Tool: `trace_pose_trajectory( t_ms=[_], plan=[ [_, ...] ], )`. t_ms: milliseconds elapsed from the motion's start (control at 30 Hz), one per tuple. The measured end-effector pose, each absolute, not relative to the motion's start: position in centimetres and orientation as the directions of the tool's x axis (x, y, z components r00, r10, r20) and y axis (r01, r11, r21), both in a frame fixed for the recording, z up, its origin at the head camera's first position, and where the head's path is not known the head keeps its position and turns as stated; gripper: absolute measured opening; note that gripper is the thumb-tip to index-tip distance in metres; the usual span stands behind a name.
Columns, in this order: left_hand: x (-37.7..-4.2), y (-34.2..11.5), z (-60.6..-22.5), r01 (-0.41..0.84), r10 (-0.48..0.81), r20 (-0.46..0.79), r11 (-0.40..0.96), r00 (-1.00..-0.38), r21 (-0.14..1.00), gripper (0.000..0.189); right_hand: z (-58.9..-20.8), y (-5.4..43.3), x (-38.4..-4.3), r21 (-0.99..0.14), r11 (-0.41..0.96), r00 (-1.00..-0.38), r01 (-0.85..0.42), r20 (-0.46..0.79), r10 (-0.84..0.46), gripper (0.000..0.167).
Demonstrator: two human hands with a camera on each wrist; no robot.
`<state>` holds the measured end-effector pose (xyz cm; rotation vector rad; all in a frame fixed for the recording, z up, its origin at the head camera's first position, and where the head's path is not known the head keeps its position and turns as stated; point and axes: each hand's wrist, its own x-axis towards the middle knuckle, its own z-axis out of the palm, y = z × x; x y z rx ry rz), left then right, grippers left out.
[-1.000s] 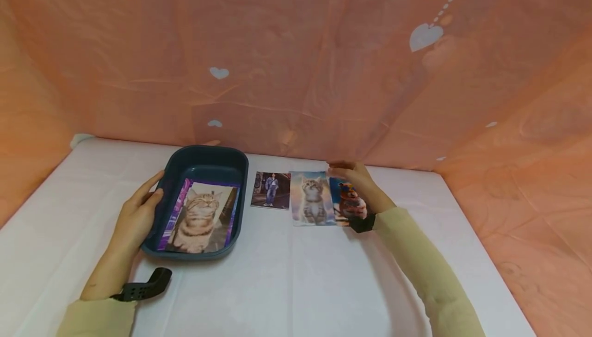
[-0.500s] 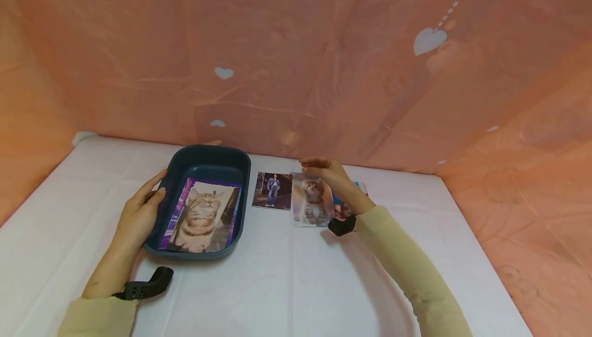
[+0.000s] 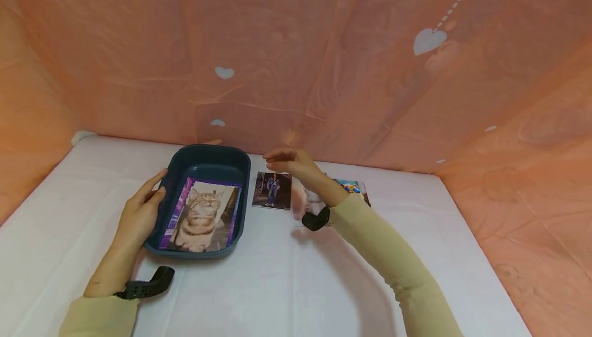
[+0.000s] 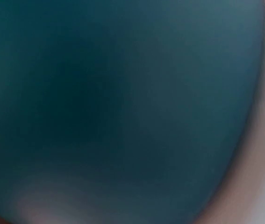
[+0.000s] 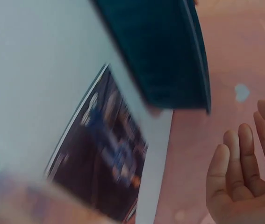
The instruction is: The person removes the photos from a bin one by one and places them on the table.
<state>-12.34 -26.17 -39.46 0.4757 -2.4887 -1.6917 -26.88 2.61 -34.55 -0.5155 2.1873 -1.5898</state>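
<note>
My left hand (image 3: 136,216) grips the left side of a dark teal plastic tray (image 3: 210,158), thumb at its rim. Inside the tray lies a cat picture card (image 3: 201,219) on top of purple cards (image 3: 167,234). My right hand (image 3: 296,165) hovers near the upper edge of a photo card of a person in blue (image 3: 272,191). Its fingers are loosely bent with nothing between them, as the right wrist view shows. Beneath my right wrist a kitten card (image 3: 302,203) is mostly covered. A blue animal card (image 3: 353,188) is partly hidden by the forearm.
All of this stands on a white-covered table (image 3: 259,285). A peach curtain with hearts (image 3: 277,70) hangs right behind its back edge and along both sides. The left wrist view is filled by a blurred teal surface (image 4: 146,93).
My right hand has moved left, from over the animal card past the kitten card to the photo of the person. The left hand and tray stay in place.
</note>
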Motion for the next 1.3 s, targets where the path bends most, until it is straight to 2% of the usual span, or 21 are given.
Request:
trace_pose_trajectory(
  t_ms=[333,533,900,1300],
  plan=[
    [-12.2,-26.1,-39.4,-0.203,-0.311,-0.095,0.336,-0.946,0.920,0.049,-33.9,-0.9,-26.4,-0.967,0.241,-0.820,-0.079,-0.074,-0.568,0.031],
    [-12.1,-26.0,-39.4,-0.215,-0.303,-0.106,0.351,-0.947,0.911,0.049,-33.9,-2.5,-26.1,-0.962,0.257,-0.812,-0.089,-0.079,-0.578,0.029],
    [-12.2,-26.0,-39.3,-0.221,-0.320,-0.108,0.343,-0.941,0.913,0.049,-33.0,-6.4,-25.2,-0.953,0.302,-0.859,0.019,-0.170,-0.483,0.027],
    [-12.4,-25.8,-39.1,-0.216,-0.337,-0.097,0.336,-0.937,0.917,0.049,-34.0,-8.6,-24.6,-0.945,0.314,-0.861,0.091,-0.233,-0.453,0.026]
  ],
)
